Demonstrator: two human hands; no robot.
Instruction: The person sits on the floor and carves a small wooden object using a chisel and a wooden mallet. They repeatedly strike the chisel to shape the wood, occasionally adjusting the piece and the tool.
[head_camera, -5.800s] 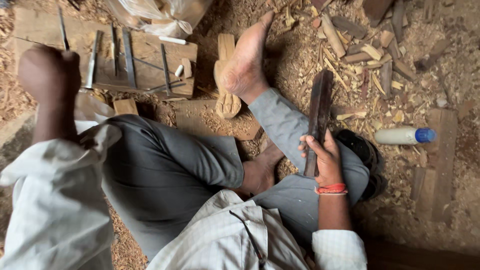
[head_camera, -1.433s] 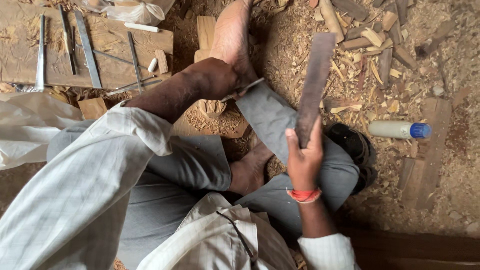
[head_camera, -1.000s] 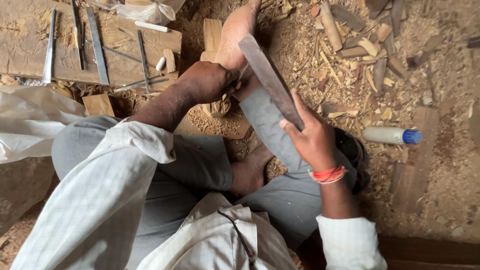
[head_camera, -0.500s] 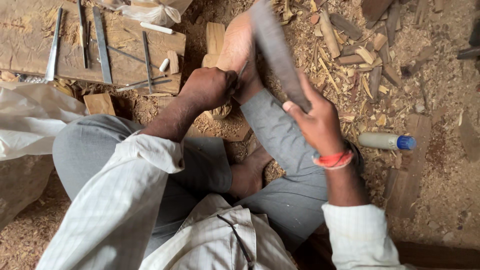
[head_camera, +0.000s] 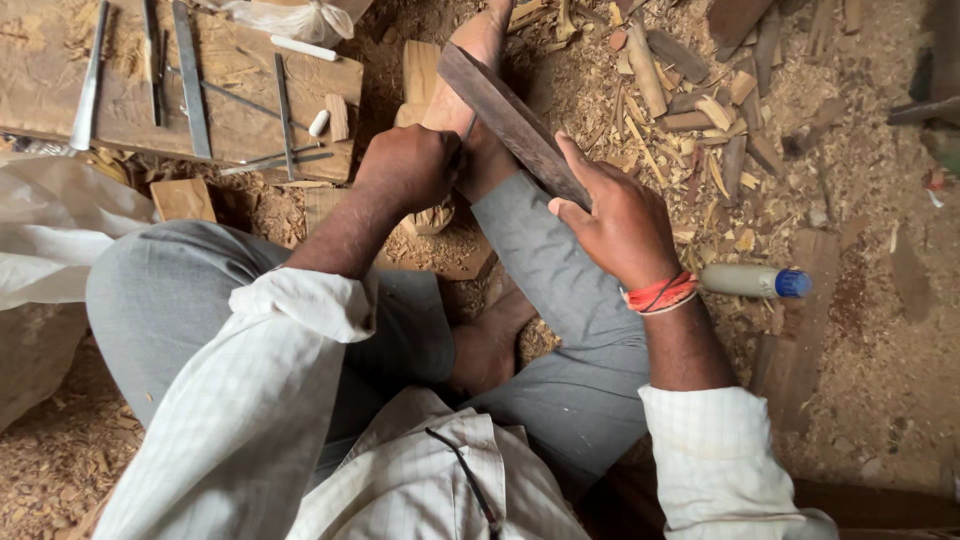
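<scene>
Right hand (head_camera: 622, 222) had swung the dark wooden slat (head_camera: 510, 120) from upright to eleven o'clock — fingers closed round it — meeting the left hand (head_camera: 412, 165), fisted on a thin tool (head_camera: 468, 130).

Wooden board (head_camera: 250, 110) lies far left on the floor, with metal tools (head_camera: 190, 75) on it. Left hand (head_camera: 410, 165) sits right of the board, touching the foot (head_camera: 470, 60). Flat mallet (head_camera: 510, 120) slants across the foot, held at its near end by the right hand (head_camera: 620, 225). Bottle (head_camera: 750, 282) lies right of that hand; wood scraps (head_camera: 700, 90) lie beyond.
</scene>
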